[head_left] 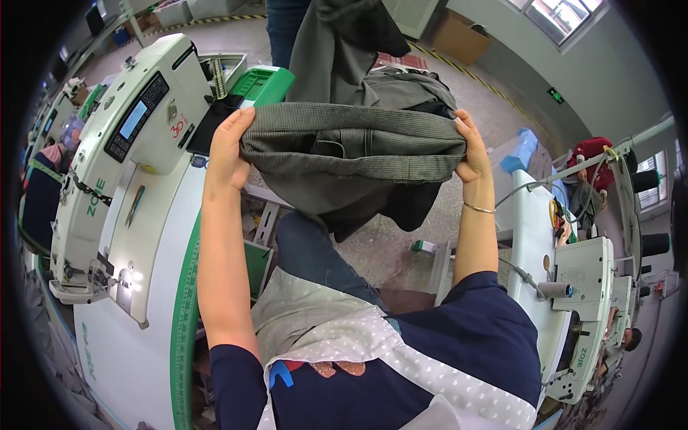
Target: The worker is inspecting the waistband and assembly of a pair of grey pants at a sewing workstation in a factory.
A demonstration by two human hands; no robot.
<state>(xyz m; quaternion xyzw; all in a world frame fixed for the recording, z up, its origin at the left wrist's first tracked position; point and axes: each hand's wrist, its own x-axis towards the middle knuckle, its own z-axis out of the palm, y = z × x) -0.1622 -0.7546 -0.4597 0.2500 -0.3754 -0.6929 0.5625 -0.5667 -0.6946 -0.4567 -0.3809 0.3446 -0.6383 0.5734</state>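
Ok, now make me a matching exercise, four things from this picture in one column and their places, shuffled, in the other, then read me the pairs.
Things:
1. Checked garment
2. Bracelet
3. Thread spool
4. Cardboard box

Places:
A. Next to a white sewing machine on the right
B. Near the picture's top edge
C. Held between the left hand and right hand
D. Around the right wrist

Pairs: 1-C, 2-D, 3-A, 4-B.
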